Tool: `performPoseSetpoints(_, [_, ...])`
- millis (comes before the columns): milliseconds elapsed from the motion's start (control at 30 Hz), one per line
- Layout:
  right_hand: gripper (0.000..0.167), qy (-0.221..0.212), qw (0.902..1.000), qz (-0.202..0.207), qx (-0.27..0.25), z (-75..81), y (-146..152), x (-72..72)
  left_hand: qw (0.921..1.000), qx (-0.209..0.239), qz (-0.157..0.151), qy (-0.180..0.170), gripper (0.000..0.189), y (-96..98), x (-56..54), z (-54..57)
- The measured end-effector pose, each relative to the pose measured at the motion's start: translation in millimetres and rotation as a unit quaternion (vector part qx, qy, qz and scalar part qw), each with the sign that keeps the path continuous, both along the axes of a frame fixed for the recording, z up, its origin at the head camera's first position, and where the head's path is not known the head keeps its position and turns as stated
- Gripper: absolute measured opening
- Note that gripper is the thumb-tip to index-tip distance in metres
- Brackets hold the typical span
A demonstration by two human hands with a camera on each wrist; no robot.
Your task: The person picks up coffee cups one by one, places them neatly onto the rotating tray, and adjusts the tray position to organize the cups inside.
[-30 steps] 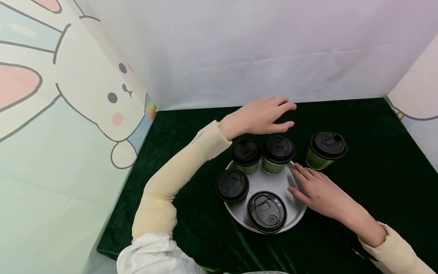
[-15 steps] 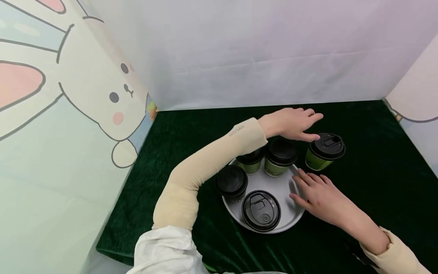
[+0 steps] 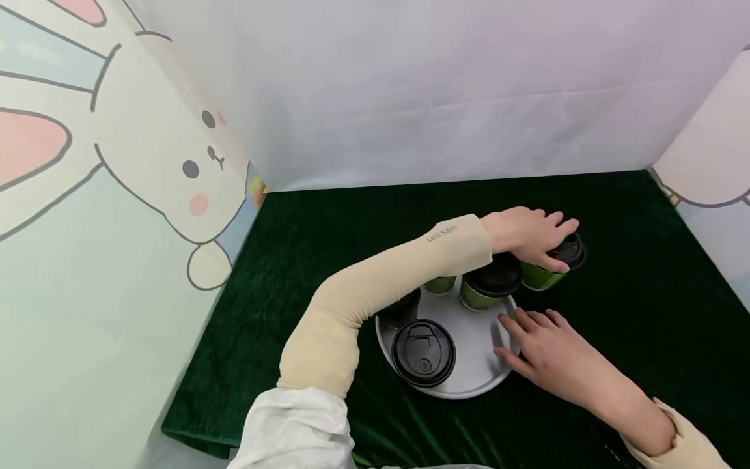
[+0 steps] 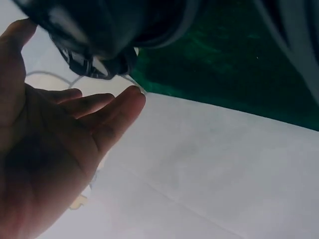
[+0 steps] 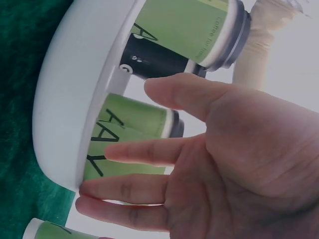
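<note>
My left hand (image 3: 536, 238) reaches over the lidded green paper coffee cup (image 3: 540, 278) standing right of the tray, fingers extended over its black lid and thumb along its near side. In the left wrist view, that palm and its loosely extended fingers lie beside the dark, blurred lid. Grip contact is unclear. My right hand (image 3: 553, 355) has its fingers spread at the right rim of the round silver tray (image 3: 477, 365), holding nothing. On the tray stand a front cup (image 3: 424, 353), a back-right green cup (image 3: 492, 280), a black cup (image 5: 154, 59) and a partly hidden green cup (image 3: 439, 284).
Dark green velvet cloth (image 3: 305, 260) covers the table. A pale curtain wall (image 3: 439, 98) rises along the back edge, and a rabbit-print wall (image 3: 146, 150) stands on the left. My left sleeve (image 3: 398, 267) crosses over the tray's rear cups.
My left hand has moved right and down, from behind the tray to the cup outside it. The front cup has shifted left on the tray. My right hand has stayed by the rim.
</note>
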State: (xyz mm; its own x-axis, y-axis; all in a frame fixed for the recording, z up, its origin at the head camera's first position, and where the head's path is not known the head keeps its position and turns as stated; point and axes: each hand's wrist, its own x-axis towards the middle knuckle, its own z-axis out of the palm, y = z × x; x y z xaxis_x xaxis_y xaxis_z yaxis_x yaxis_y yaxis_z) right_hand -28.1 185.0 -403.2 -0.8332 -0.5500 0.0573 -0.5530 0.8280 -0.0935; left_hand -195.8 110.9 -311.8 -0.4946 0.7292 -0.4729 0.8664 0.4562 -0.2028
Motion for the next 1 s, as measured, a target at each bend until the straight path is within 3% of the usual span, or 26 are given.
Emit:
performPoseSetpoints(200, [0.052,0.012,0.9997,0.02,-0.007,0.9,-0.6,7.1,0.9998,-0.016,-0.009,0.004,0.091,3.3,2.9,-9.1])
performPoseSetpoints(367, [0.05,0.024,0.9992,0.031,-0.012,3.1,0.3,9.2,0.9997,0.0,-0.021,0.01,0.09,-2.8,-0.8,-7.9])
performPoseSetpoints(600, [0.05,0.002,0.9997,0.022,-0.008,5.3,0.5,11.3,0.9957,0.079,-0.048,0.011,0.086,-13.7,-4.1,3.1])
performPoseSetpoints(733, [0.05,0.001,0.9997,0.023,-0.012,4.9,0.0,10.7,0.9912,0.118,-0.056,0.025,0.085,-25.5,-1.3,19.8])
performPoseSetpoints(833, [0.051,-0.013,0.9995,0.024,-0.014,4.9,0.8,9.6,0.9856,0.14,-0.074,0.059,0.084,-40.4,7.0,38.9])
performPoseSetpoints(1000, [0.06,-0.113,0.9934,0.018,-0.005,8.8,14.7,5.4,0.9686,0.186,-0.103,0.128,0.085,-76.9,33.0,72.3])
